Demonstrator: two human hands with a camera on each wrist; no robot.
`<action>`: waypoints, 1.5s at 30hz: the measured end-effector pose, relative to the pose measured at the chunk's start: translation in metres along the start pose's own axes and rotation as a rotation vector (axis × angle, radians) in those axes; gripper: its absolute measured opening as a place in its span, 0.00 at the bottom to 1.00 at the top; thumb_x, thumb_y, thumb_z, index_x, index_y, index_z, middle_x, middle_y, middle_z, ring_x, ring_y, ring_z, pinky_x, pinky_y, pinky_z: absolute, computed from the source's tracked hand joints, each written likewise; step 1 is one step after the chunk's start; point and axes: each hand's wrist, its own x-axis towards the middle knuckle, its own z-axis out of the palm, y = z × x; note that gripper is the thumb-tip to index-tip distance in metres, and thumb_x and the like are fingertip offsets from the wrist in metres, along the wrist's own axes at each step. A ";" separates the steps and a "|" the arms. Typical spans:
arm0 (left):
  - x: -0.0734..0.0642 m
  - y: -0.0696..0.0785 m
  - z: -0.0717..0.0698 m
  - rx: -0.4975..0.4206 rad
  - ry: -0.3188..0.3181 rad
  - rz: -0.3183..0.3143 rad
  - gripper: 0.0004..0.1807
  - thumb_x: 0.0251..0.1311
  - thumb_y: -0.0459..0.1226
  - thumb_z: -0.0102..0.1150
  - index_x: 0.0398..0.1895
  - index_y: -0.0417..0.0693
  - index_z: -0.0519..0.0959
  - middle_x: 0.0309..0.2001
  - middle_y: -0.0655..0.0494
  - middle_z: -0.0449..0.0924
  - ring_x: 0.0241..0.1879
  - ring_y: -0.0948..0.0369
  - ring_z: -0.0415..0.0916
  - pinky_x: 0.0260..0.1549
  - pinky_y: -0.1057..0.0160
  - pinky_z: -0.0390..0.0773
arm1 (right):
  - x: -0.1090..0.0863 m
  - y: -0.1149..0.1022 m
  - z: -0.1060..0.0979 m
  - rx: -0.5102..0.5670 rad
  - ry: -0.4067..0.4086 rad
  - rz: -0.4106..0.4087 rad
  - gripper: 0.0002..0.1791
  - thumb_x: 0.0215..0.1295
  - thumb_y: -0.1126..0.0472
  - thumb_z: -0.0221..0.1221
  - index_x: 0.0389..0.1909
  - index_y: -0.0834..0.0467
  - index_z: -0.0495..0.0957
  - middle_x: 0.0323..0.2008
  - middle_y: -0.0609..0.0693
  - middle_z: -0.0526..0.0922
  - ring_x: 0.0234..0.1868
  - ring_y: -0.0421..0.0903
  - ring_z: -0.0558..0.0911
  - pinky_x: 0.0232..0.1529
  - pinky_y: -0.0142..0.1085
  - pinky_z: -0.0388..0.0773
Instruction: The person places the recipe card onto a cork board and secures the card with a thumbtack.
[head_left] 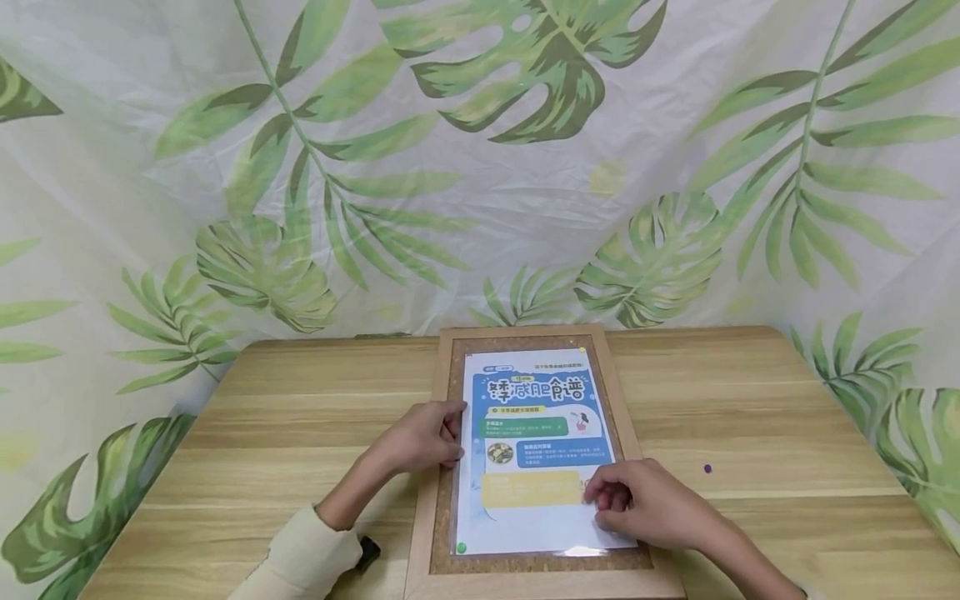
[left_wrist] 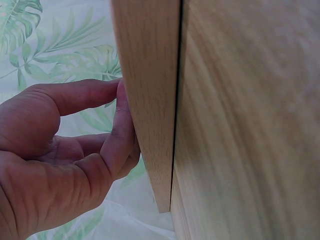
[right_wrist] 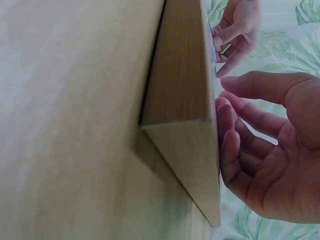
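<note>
A printed poster point(head_left: 543, 529) with blue, green and yellow blocks and Chinese lettering lies on a wood-framed cork board point(head_left: 442, 492). At the poster's left edge, my left hand point(head_left: 423, 437) touches the sheet with bent fingers, thumb and forefinger apart. My right hand point(head_left: 648, 504) rests over its lower right part, fingers loosely bent; nothing shows between thumb and forefinger in the right wrist view. A green pin point(head_left: 461, 548) sits at the poster's lower left corner, a yellow pin point(head_left: 582, 350) at its upper right. What lies under the fingertips is hidden.
The board lies on a wooden table point(head_left: 322, 375). A small purple pin point(head_left: 707, 468) is on the tabletop right of the board. A black object point(head_left: 367, 552) shows beside the left sleeve. A leaf-patterned curtain point(head_left: 525, 192) hangs behind the table.
</note>
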 end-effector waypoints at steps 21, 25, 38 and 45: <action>0.002 -0.002 -0.001 -0.005 0.000 -0.015 0.42 0.60 0.20 0.69 0.79 0.27 0.64 0.35 0.47 0.79 0.28 0.60 0.81 0.26 0.66 0.81 | -0.026 0.030 -0.029 -0.058 0.094 -0.039 0.04 0.68 0.59 0.72 0.40 0.51 0.87 0.31 0.37 0.83 0.34 0.30 0.78 0.33 0.29 0.80; 0.002 -0.001 -0.001 -0.005 -0.002 -0.019 0.42 0.60 0.20 0.69 0.79 0.28 0.64 0.35 0.47 0.79 0.28 0.60 0.81 0.27 0.66 0.82 | -0.031 0.037 -0.036 -0.075 0.104 -0.019 0.04 0.68 0.59 0.72 0.41 0.50 0.87 0.32 0.38 0.83 0.34 0.29 0.78 0.33 0.29 0.80; 0.001 -0.001 0.000 -0.008 -0.007 -0.014 0.42 0.60 0.20 0.68 0.79 0.27 0.64 0.34 0.47 0.78 0.28 0.60 0.81 0.26 0.67 0.80 | -0.047 0.059 -0.057 -0.161 0.148 0.011 0.05 0.69 0.62 0.70 0.43 0.54 0.86 0.33 0.38 0.85 0.35 0.28 0.79 0.35 0.29 0.82; 0.000 -0.001 0.000 -0.006 -0.005 -0.017 0.42 0.61 0.20 0.68 0.79 0.28 0.63 0.34 0.47 0.78 0.28 0.59 0.81 0.26 0.66 0.81 | -0.053 0.068 -0.073 -0.231 0.197 0.050 0.06 0.67 0.63 0.71 0.43 0.54 0.86 0.34 0.39 0.86 0.34 0.28 0.79 0.34 0.29 0.81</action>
